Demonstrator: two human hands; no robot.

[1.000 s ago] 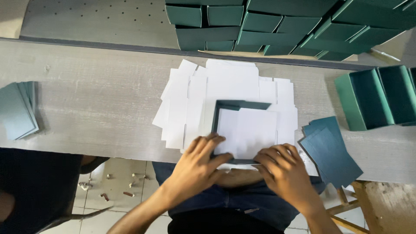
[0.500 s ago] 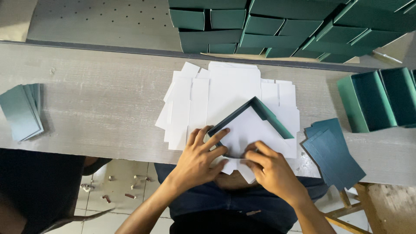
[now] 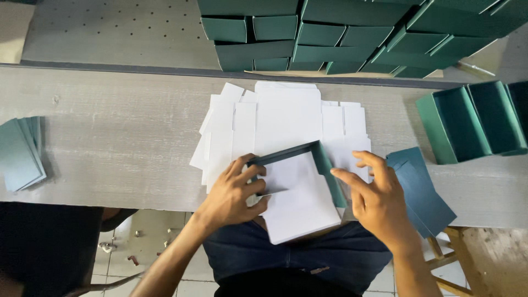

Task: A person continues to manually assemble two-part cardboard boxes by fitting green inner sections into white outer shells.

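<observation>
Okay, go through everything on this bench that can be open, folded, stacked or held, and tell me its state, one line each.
Half-folded box: two green walls raised, the rest flat white card.
Left hand: pressing on the box's left wall.
Right hand: open, fingertips at the right wall.
White box blanks: flat, loosely piled.
Finished green boxes: folded, stacked.
Open green boxes: upright, empty.

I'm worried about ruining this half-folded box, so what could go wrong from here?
The white box blank juts past the table edge over the lap, so it might slip down or bend. Only the left hand pins it; the right hand touches the raised green wall with open fingers, so that wall may spring flat. The loose stack of white blanks beneath could shift and skew the fold.
</observation>
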